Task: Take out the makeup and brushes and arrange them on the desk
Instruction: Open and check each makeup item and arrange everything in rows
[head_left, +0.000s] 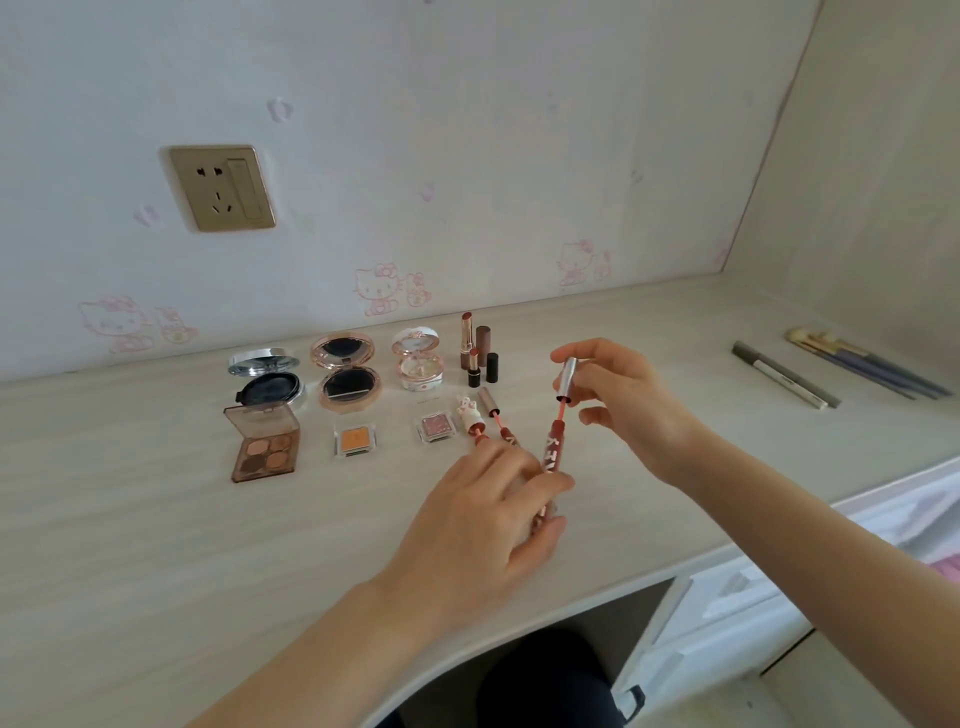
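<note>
My left hand (488, 514) grips a red lip gloss tube (551, 452) above the desk (156, 519). My right hand (618, 400) pinches its silver cap (568, 376), whose wand is pulled partly out of the tube. Laid out on the desk behind are open compacts (267, 379) (345, 371) (418, 361), an eyeshadow palette (264, 441), two small single shadows (355, 439) (436, 426), upright lipsticks (475, 353) and two opened lip glosses (483, 415). Brushes (862, 364) and a grey pen (784, 374) lie at the far right.
A wall with cartoon wallpaper and a gold socket (223, 188) rises behind the desk. The side panel (857, 182) closes the right end. White drawers (737, 613) stand below the desk's right front edge; my knee (540, 675) shows under the desk.
</note>
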